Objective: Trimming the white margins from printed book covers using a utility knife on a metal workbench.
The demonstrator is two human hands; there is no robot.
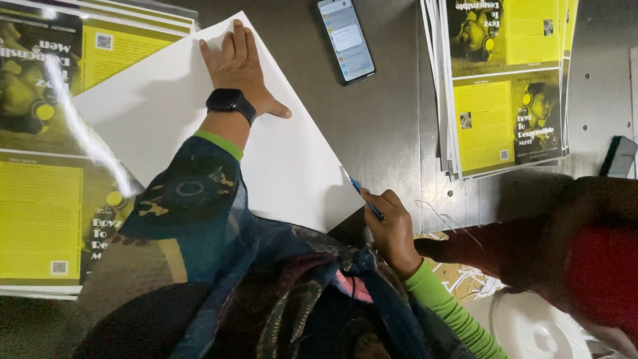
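My left hand point(239, 66), with a black watch on the wrist, lies flat with fingers spread on a large white sheet point(292, 159) set at an angle on the dark metal table point(385, 126). My right hand point(392, 229) grips a thin blue tool point(365, 197) like a pen or cutter. Its tip touches the sheet's right edge near the lower corner. My patterned blue sleeves over green cuffs cover the lower part of the sheet.
Stacks of yellow and black printed covers lie at the left point(46, 199) and the upper right point(505, 86). A phone point(344, 40) with a lit screen rests beyond the sheet. Another person's red sleeve point(591, 272) reaches in at right, above a white round lid point(531, 326).
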